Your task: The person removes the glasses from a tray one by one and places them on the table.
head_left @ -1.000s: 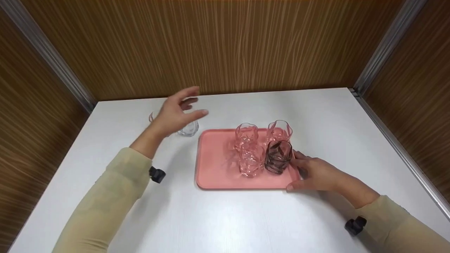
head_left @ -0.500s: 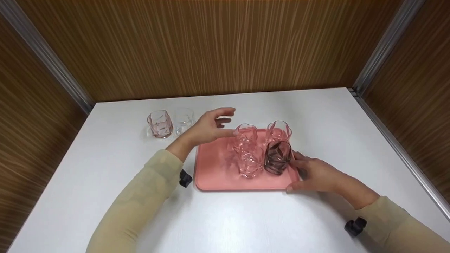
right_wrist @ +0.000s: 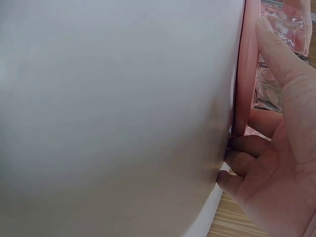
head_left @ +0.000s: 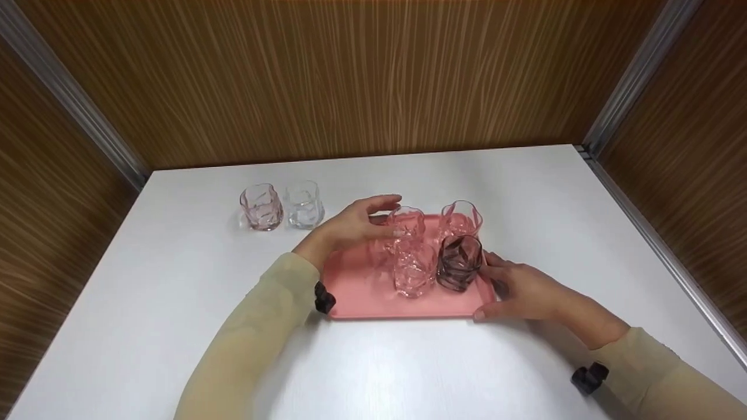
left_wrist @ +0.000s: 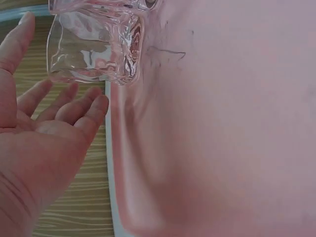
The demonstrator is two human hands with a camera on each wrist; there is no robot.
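Note:
A pink tray point(head_left: 356, 280) lies mid-table with several faceted glasses on it. My left hand point(head_left: 356, 224) reaches over the tray's back left, its fingers spread beside the rear pink glass point(head_left: 407, 224) with a small gap. In the left wrist view the open palm point(left_wrist: 44, 143) faces that glass point(left_wrist: 94, 44). My right hand point(head_left: 513, 286) holds the tray's right rim, next to the dark smoky glass point(head_left: 459, 262). In the right wrist view its fingers point(right_wrist: 242, 148) curl against the tray edge point(right_wrist: 240, 74). A clear glass point(head_left: 415, 268) and another pink glass point(head_left: 461, 219) stand beside them.
A pink glass point(head_left: 261, 207) and a clear glass point(head_left: 304, 204) stand side by side on the white table point(head_left: 175, 303), left of the tray. Wood-panelled walls with metal corner strips close in the back and both sides.
My left hand has swung right from above the two table glasses to the tray's rear pink glass. Those two glasses now stand uncovered. The right hand has stayed at the tray's rim.

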